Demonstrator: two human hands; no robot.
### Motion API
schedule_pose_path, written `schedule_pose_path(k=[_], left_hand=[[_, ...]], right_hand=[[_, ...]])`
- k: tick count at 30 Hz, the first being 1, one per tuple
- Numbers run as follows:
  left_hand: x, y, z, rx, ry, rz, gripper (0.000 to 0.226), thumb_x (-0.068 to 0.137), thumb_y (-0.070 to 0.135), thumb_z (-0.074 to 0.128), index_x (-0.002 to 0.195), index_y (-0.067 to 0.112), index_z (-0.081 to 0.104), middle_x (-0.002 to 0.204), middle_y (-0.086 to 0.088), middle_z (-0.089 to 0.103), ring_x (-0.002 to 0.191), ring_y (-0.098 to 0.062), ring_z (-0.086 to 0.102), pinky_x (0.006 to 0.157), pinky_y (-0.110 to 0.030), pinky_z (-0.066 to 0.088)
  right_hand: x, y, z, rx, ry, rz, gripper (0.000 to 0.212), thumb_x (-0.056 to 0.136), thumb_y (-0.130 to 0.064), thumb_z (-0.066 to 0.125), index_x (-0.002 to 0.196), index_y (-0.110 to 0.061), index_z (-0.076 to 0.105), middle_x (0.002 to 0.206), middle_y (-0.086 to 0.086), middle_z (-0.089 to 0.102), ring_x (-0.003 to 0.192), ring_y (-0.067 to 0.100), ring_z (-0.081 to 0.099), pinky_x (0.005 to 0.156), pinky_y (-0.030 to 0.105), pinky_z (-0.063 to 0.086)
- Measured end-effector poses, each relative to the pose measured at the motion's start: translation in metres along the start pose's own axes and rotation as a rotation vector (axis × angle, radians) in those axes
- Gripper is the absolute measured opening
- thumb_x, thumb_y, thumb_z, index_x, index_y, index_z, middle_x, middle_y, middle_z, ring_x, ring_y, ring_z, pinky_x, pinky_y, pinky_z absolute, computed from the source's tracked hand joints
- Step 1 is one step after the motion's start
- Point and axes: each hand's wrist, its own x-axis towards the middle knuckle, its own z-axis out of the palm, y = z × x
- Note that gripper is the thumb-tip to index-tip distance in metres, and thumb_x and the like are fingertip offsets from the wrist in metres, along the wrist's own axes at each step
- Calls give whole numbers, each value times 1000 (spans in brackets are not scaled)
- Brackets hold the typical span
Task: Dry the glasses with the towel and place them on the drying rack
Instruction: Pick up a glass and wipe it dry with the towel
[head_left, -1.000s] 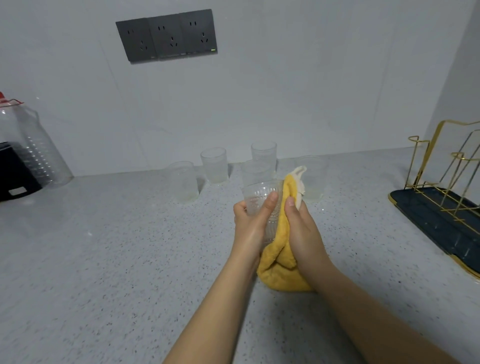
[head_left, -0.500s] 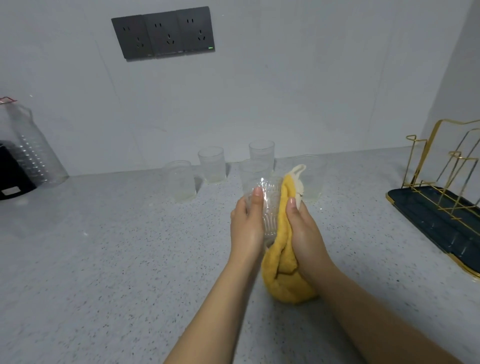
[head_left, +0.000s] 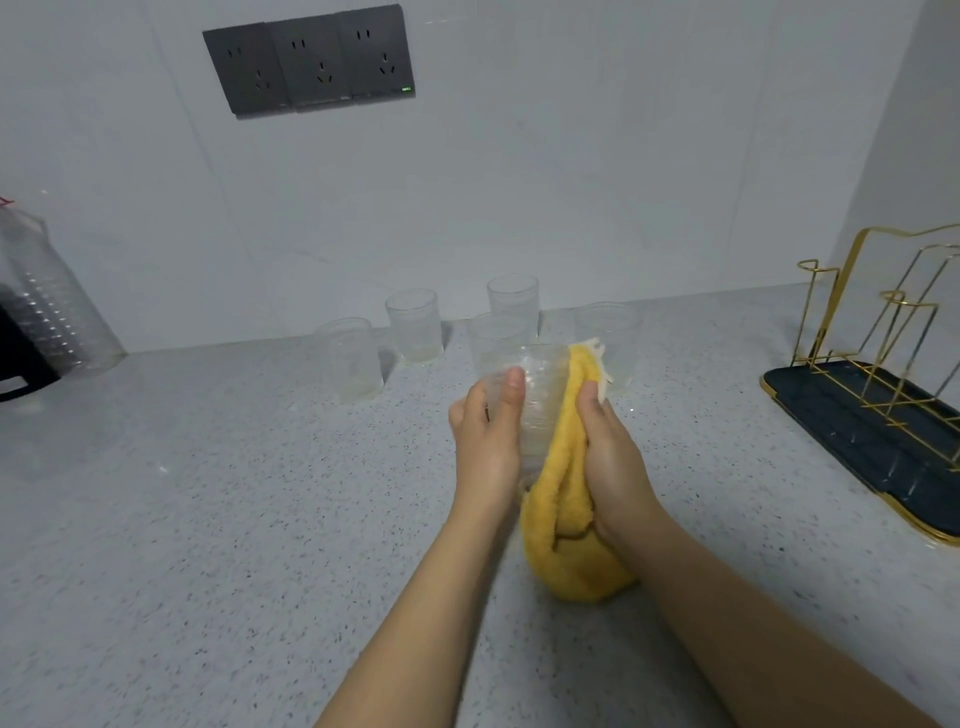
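My left hand (head_left: 488, 441) grips a clear ribbed glass (head_left: 540, 400) above the middle of the counter, thumb laid up its near side. My right hand (head_left: 613, 457) holds a yellow towel (head_left: 563, 519) pressed against the glass's right side; the towel's lower end hangs bunched below my wrist. Several more clear glasses stand upright behind, near the wall: one at the left (head_left: 350, 358), one behind it (head_left: 414, 325), one at the back (head_left: 512, 301), one right behind my hands (head_left: 496, 332), and one partly hidden by the towel (head_left: 615, 332). The gold wire drying rack (head_left: 883, 332) on its dark tray (head_left: 857, 447) holds no glasses.
A speckled grey counter (head_left: 208, 519) runs to a white wall with a dark socket panel (head_left: 311, 62). At the far left stand a large clear plastic jug (head_left: 47, 301) and a black appliance (head_left: 21, 358). The rack's tray lies at the counter's right edge.
Both hands have risen slightly with the glass and towel. The glass has turned in my left hand, and the towel has slid along its right side.
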Motion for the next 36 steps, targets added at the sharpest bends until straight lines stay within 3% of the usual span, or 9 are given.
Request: schedule_pose_path(k=[3, 6, 8, 12, 17, 22, 29, 33, 36], left_hand=[[0, -2, 1, -84, 15, 8, 56, 95, 56, 40, 116, 8, 60, 111, -4, 64, 101, 3, 62, 75, -7, 44], [-1, -6, 4, -109, -7, 48, 80, 87, 59, 58, 115, -16, 51, 95, -33, 59, 92, -40, 59, 55, -19, 49], [-2, -3, 4, -139, -40, 47, 69, 85, 53, 58, 117, -8, 58, 100, -25, 66, 82, -27, 68, 62, -14, 49], [2, -4, 7, -244, -138, -71, 54, 81, 55, 52, 119, 19, 60, 105, 5, 70, 85, 1, 70, 66, -13, 52], [5, 0, 3, -60, -8, -14, 28, 99, 58, 33, 112, 44, 53, 106, 30, 50, 116, 3, 45, 95, -10, 34], [-3, 3, 3, -159, -42, -18, 67, 79, 58, 63, 129, 15, 50, 121, 1, 64, 102, -9, 63, 72, -10, 50], [2, -7, 5, -226, -184, -99, 62, 73, 70, 67, 121, 31, 60, 123, 0, 66, 113, -14, 64, 95, -34, 53], [2, -1, 1, -134, -91, -33, 56, 92, 57, 46, 139, 27, 46, 138, 14, 49, 123, 4, 48, 90, -3, 40], [-2, -3, 0, -149, -138, -45, 24, 93, 44, 57, 113, 33, 49, 113, 15, 60, 86, 19, 60, 66, -1, 46]], right_hand=[[-8, 3, 5, -125, -53, -162, 36, 98, -44, 31, 132, -39, 41, 122, -22, 52, 113, -3, 48, 99, 14, 36], [-7, 2, 7, -172, -52, -189, 28, 98, -44, 30, 121, -40, 46, 110, -23, 57, 105, -4, 53, 89, 9, 39], [1, -3, 4, -111, 20, -85, 43, 97, -51, 28, 123, -29, 55, 116, -9, 62, 110, 10, 57, 98, 28, 43], [4, -15, -6, 111, 40, 152, 38, 96, -47, 40, 89, -20, 66, 76, -1, 70, 73, 14, 66, 60, 25, 53], [-1, -5, 2, -36, 0, -26, 50, 97, -51, 26, 139, -27, 40, 131, -11, 50, 123, 13, 47, 107, 33, 35], [-9, 1, 7, -140, -42, -198, 47, 97, -47, 25, 138, -29, 39, 121, -17, 49, 114, 3, 47, 100, 24, 34], [2, -22, -7, 127, 55, 168, 40, 97, -44, 39, 91, -17, 66, 74, 0, 68, 69, 14, 64, 55, 23, 53], [-4, -9, 1, -72, 21, -81, 44, 98, -48, 26, 132, -29, 47, 118, -13, 55, 110, 9, 53, 97, 25, 42], [-7, 0, 5, -154, -13, -205, 30, 97, -46, 27, 122, -42, 42, 108, -22, 53, 106, 3, 50, 95, 23, 36]])
